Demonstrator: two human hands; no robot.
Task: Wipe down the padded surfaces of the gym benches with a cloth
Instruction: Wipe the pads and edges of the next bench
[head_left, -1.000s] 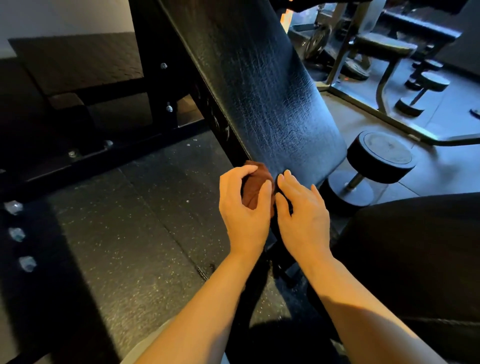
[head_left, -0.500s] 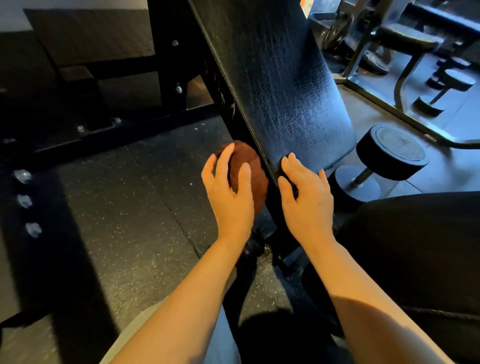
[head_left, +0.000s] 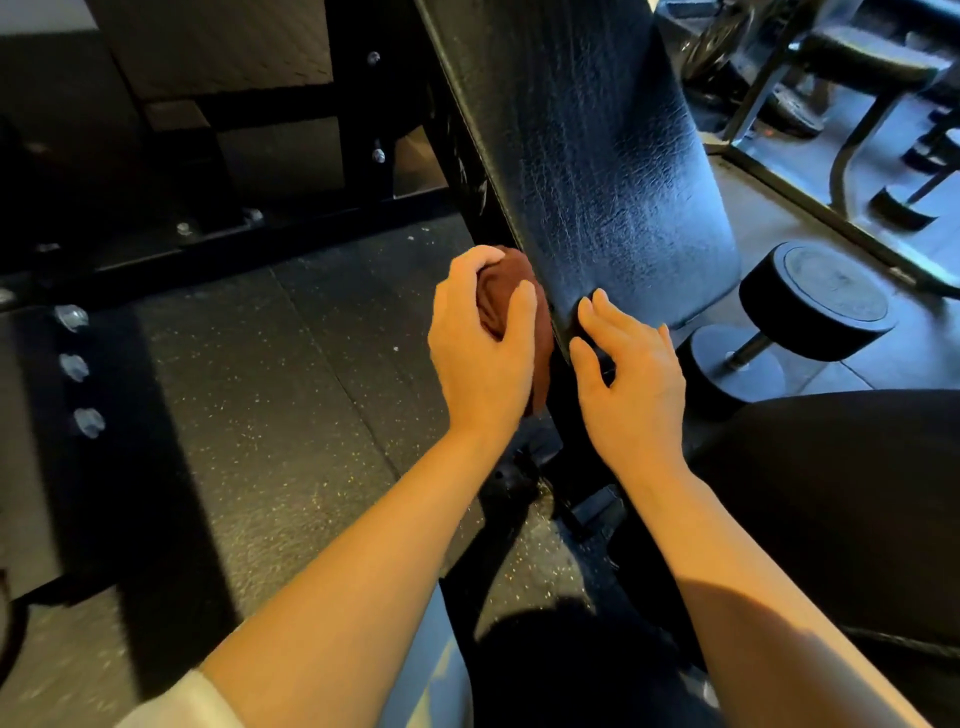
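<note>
A black padded backrest (head_left: 597, 156) of an inclined bench rises from the centre toward the top. My left hand (head_left: 480, 348) grips a bunched brown cloth (head_left: 519, 306) and holds it against the pad's left side edge near its lower end. My right hand (head_left: 631, 374) rests with relaxed fingers on the pad's bottom edge, just right of the cloth. A second black padded seat (head_left: 841, 499) fills the lower right.
A black dumbbell (head_left: 810, 306) lies on the floor right of the backrest. A dark steel frame with bolts (head_left: 218, 228) runs across the left. More benches and machine frames (head_left: 852, 67) stand at the back right. Speckled rubber flooring (head_left: 260, 415) spreads out on the left.
My left hand has moved the cloth from the pad's bottom corner around onto its left side edge and curled more over it. My right hand stays at the bottom edge.
</note>
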